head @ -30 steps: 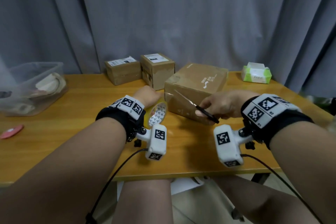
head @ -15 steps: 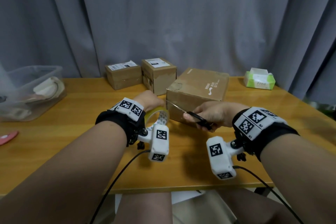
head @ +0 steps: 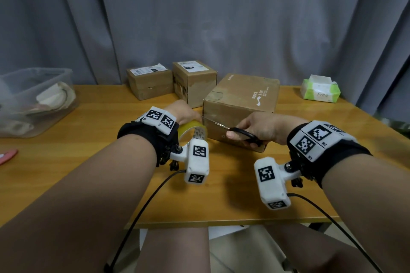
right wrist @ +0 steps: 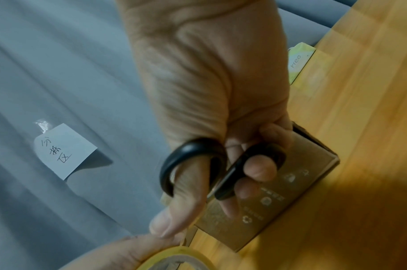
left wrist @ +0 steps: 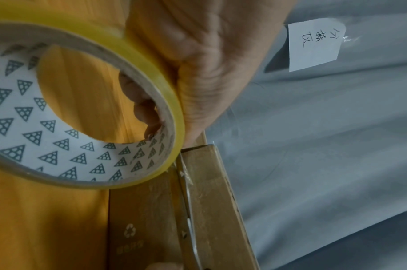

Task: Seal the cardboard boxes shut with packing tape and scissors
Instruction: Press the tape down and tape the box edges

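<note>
A large cardboard box (head: 241,104) stands at the table's middle. My left hand (head: 186,114) grips a roll of yellow packing tape (head: 190,131) just left of the box's near left corner; the left wrist view shows its fingers through the roll (left wrist: 87,113) and the thumb outside. My right hand (head: 255,126) holds black-handled scissors (head: 241,134) in front of the box, thumb through one loop (right wrist: 193,164). The blades (head: 214,122) point left along the box's front face toward the roll. Two smaller boxes (head: 149,83), (head: 194,80) stand behind.
A clear plastic bin (head: 33,99) with scraps sits at the left end of the wooden table (head: 88,139). A green tissue pack (head: 320,92) lies at the back right. A red object (head: 7,155) lies at the left edge. A grey curtain hangs behind.
The scissors have dropped from a raised slant to lie level along the box's front, tips nearer the roll. The tape roll moved closer to the box corner.
</note>
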Demonstrator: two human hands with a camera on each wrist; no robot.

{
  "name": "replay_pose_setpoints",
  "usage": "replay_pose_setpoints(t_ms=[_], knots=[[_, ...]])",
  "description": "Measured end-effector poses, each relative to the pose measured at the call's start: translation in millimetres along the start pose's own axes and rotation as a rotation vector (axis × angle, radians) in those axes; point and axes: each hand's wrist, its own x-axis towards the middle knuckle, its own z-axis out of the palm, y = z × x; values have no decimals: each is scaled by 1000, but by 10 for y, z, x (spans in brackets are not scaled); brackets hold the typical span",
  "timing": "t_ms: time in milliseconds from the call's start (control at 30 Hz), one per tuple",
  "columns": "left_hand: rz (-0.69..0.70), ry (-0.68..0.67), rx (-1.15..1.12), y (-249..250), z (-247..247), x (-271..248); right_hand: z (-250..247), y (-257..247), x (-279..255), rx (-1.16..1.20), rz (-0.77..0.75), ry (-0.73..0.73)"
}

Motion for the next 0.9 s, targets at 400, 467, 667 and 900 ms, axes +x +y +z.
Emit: replay_pose_setpoints(t_ms=[400,467,667,900], knots=[[58,17,100,-87,-31,-116,27,106,112,-116,2,45],[72,70,12,-146,-25,-131,40,115,109,-209,16,13],[163,191,-189,-346,-75,-109,254,58,165,-841,17,-2],[314,317,-141,-492,-94,-65,191,-541,94,-569,-469,643]])
